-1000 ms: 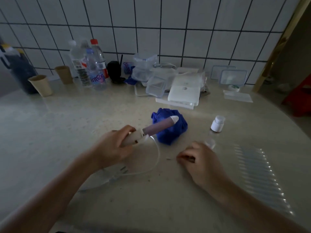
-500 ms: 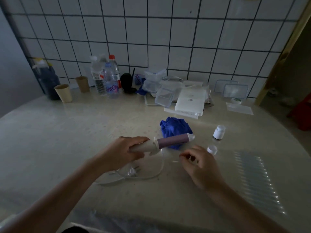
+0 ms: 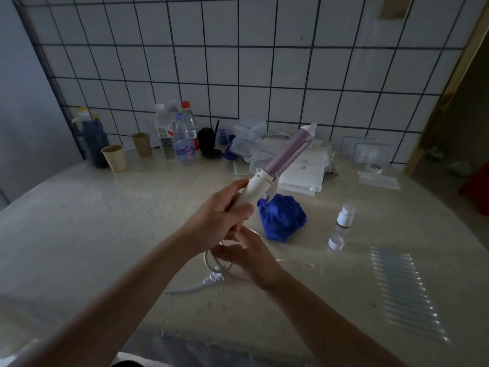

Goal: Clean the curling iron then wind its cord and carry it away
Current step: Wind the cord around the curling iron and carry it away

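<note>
Curling iron (image 3: 280,160): handle was smooth white plastic with a slight sheen, and the lilac barrel looked satin. Cord (image 3: 185,288) was white, smooth, rubbery-looking plastic. Cloth (image 3: 283,218) was blue soft fabric, matt. Table (image 3: 105,221) had a pale speckled stone-look top, polished, and caught the light. Wall tiles (image 3: 238,62) were white, glazed, smooth, with dark grout. Paper cups (image 3: 114,157) were tan, matt. Water bottles (image 3: 185,139) were clear glossy plastic. Small bottle (image 3: 345,216) and loose cap (image 3: 336,242) were smooth white plastic. Storage boxes (image 3: 248,144) were clear plastic.

The left hand (image 3: 221,219) is raised, fingers curled round the curling iron's (image 3: 287,154) handle. The right hand (image 3: 248,256) sits just beneath it, fingers blurred. Both forearms reach in from the near edge.
</note>
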The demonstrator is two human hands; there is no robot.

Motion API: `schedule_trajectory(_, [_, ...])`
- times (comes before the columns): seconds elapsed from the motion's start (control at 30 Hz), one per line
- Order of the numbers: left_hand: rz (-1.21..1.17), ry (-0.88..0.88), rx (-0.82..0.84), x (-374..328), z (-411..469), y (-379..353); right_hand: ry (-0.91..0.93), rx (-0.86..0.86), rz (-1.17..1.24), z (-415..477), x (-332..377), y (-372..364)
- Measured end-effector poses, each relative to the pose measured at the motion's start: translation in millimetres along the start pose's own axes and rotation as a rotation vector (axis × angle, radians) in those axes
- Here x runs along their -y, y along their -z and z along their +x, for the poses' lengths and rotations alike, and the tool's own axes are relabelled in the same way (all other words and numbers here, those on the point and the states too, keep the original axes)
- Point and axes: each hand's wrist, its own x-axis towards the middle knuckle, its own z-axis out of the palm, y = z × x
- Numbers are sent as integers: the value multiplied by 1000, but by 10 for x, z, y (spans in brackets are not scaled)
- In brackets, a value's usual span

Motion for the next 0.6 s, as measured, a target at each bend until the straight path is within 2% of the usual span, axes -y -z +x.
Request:
schedule_trajectory(0.1, [-10, -17, 31, -55, 3, -75, 34, 57, 140, -12, 30, -43])
schedule_trajectory(0.17, [-15, -21, 38, -76, 25, -82, 5, 8, 129, 3, 18, -61])
schedule_trajectory(0.27, [-35, -14, 27, -105, 14, -83, -28, -34, 53, 37, -31, -46])
schedule_trajectory(0.43, [69, -22, -43, -116, -109, -38, -20, 139, -120, -4, -80, 28])
schedule_trajectory(0.6, [163, -27, -81, -132, -192, 90, 35, 132, -386, -88, 11, 68])
